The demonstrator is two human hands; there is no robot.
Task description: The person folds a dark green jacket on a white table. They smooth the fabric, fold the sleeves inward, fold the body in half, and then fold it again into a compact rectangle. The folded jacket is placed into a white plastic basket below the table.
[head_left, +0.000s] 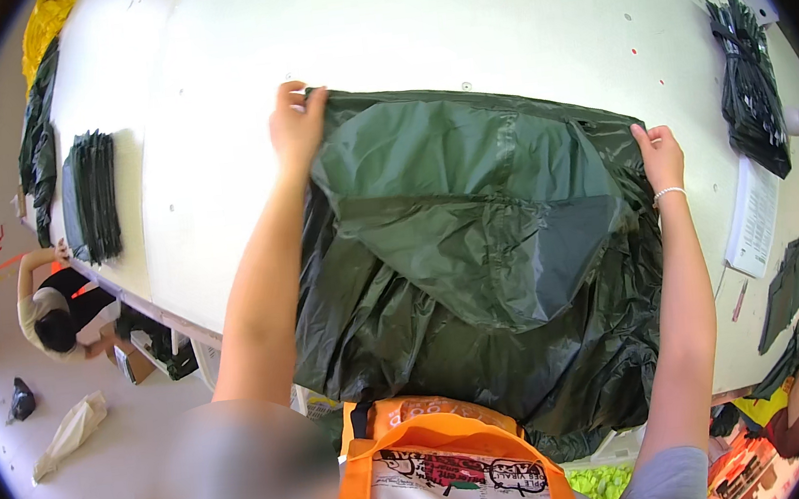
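A dark green piece of thin, shiny waterproof fabric (pixel 417 228), sewn in panels like a rain garment, is spread over the near edge of the white table. Its far edge runs taut between my hands, and its near part lies in creases and hangs toward my orange apron (pixel 447 428). My left hand (pixel 297 129) pinches the far left corner between thumb and fingers. At the far right corner, my right hand (pixel 659 154), with a white beaded bracelet on the wrist, pinches the fabric the same way. A lighter green, pointed panel lies on top in the middle.
The white table (pixel 375 18) holds a stack of folded dark green pieces (pixel 90 197) at left. At right are a tied dark bundle (pixel 748 81), white paper (pixel 753 217), a pen (pixel 740 301) and folded fabric (pixel 784 294). A person (pixel 56 320) bends beside the left edge.
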